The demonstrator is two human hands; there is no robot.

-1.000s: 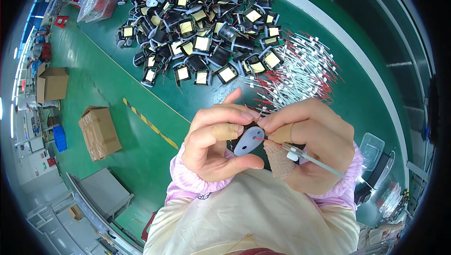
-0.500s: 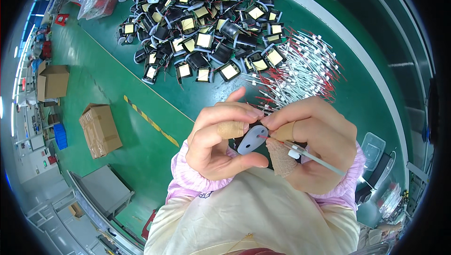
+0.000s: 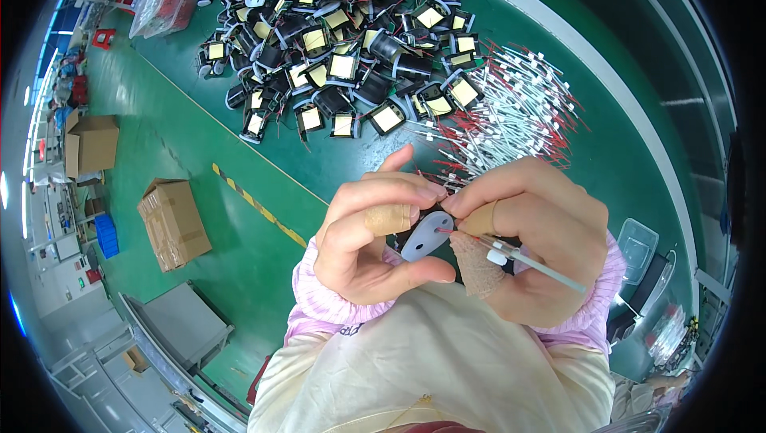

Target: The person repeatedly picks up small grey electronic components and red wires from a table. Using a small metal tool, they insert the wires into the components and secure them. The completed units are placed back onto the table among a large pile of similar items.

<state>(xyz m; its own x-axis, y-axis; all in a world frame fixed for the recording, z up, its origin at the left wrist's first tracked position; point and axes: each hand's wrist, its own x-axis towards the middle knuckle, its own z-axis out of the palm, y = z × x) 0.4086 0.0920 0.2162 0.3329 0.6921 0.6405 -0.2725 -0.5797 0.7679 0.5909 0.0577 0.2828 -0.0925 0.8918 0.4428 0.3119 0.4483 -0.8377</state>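
In front of my chest, my left hand [image 3: 363, 237] grips a small black device with a light grey oval end cap [image 3: 425, 237]. The cap has small holes in it; most of the black body is hidden by my fingers. My right hand [image 3: 538, 237] pinches a wire lead [image 3: 546, 268] with a whitish sleeve and a small white connector. Its thin red end reaches a hole in the cap; how deep it goes I cannot tell. Tan tape wraps fingers on both hands. Both sets of fingertips meet at the device's upper edge.
Beyond my hands, a heap of black devices [image 3: 343, 66] with cream pads lies on the green table [image 3: 375, 150]. Beside it spreads a pile of red and white leads [image 3: 523, 106]. Clear plastic box [image 3: 637, 249] at right; cardboard boxes [image 3: 173, 225] on the left floor.
The view has shifted slightly. Both hands keep their grips, and the grey cap has tilted a little, with the red wire end still at its hole.
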